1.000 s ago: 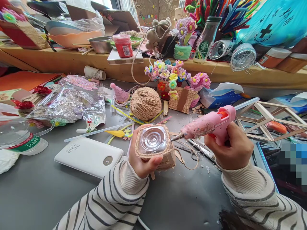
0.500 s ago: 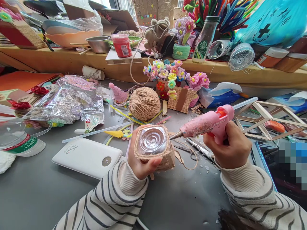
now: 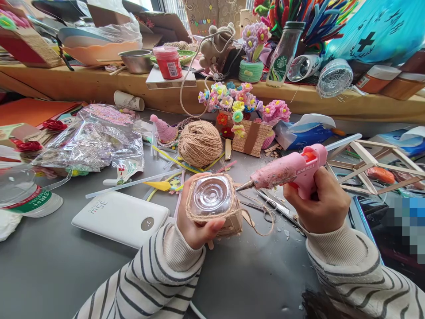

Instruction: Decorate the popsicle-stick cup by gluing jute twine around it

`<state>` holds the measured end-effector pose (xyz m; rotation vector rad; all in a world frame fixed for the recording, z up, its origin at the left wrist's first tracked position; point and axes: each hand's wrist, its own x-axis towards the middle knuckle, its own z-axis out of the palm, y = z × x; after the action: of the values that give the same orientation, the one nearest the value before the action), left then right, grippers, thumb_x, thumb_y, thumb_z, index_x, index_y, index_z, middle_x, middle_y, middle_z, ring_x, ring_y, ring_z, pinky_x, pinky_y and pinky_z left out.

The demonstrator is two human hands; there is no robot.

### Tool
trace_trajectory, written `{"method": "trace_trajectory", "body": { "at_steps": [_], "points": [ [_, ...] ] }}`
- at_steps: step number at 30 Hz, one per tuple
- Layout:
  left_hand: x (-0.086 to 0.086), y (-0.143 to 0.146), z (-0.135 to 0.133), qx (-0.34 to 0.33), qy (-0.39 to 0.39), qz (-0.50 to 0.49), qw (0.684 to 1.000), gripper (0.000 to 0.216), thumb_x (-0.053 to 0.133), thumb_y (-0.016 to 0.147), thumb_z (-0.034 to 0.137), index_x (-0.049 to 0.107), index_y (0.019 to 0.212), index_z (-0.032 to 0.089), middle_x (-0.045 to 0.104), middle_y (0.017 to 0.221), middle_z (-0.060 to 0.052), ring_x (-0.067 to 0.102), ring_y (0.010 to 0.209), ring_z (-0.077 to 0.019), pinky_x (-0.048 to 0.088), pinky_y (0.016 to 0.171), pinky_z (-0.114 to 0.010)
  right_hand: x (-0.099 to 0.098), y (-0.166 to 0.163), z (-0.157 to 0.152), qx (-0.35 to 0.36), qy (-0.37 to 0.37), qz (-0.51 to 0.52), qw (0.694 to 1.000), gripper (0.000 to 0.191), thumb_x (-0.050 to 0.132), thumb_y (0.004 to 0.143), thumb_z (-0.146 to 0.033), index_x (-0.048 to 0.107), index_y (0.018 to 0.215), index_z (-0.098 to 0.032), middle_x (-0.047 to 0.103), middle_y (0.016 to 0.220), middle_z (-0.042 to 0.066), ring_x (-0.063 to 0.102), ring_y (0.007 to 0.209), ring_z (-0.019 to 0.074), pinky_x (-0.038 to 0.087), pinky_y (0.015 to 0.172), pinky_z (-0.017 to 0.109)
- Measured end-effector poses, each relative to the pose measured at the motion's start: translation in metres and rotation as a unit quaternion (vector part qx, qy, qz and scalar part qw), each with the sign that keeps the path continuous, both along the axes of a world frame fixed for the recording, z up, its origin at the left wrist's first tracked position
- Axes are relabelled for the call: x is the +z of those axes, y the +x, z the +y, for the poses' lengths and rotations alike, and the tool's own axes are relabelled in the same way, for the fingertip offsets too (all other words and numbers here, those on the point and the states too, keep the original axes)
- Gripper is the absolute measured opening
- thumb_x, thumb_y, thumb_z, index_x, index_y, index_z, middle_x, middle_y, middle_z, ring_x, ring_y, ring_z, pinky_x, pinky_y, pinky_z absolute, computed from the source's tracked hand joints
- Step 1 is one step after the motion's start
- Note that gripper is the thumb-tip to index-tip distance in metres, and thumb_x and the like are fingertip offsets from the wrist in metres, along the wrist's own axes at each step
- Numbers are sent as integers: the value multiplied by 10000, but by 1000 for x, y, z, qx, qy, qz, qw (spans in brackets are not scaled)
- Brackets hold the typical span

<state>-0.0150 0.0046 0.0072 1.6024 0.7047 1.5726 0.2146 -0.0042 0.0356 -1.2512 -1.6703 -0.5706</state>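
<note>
My left hand (image 3: 195, 221) is wrapped round a clear squarish jar (image 3: 212, 196), tilted so its ringed clear base faces me. Jute twine (image 3: 189, 212) runs round the rim of that base, and a loose tail trails off to the right. In my right hand (image 3: 320, 204) is a pink hot glue gun (image 3: 288, 170) with a translucent glue stick (image 3: 343, 142) poking out of its back. The gun's metal nozzle points left, close to the jar's right edge; whether it touches the twine I cannot tell. Scissors (image 3: 268, 210) lie beneath, between the two hands.
Behind the jar sits a ball of twine (image 3: 200, 144). A white power bank (image 3: 122, 219) lies to the left, near a plastic bottle (image 3: 29, 195). On the right are a wooden stick frame (image 3: 365, 173) and a phone (image 3: 372, 230). Pipe-cleaner flowers (image 3: 232, 102) stand at the back.
The glue gun and my right hand have shifted slightly to the right. My left hand and the jar have hardly moved.
</note>
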Motion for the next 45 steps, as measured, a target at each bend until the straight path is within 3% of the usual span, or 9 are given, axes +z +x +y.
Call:
{"method": "trace_trajectory", "body": {
  "at_steps": [26,45],
  "points": [
    [2,0,-1,-21,-2,2,1000,640,709,690,531,489,1192,201,694,1070,-134,692,940,-303,536,821,-437,2,2,4,6,23,-2,1000,305,619,695,-186,324,634,-230,304,564,-83,265,453,67,243,382,216],
    [0,-1,-1,-18,-2,5,1000,658,729,663,512,494,1191,196,692,1049,-129,681,934,-301,526,816,-441,-1,4,1,-19,-2,-3,1000,322,612,714,-195,304,633,-242,303,560,-60,276,470,90,257,402,248]
  ]
}}
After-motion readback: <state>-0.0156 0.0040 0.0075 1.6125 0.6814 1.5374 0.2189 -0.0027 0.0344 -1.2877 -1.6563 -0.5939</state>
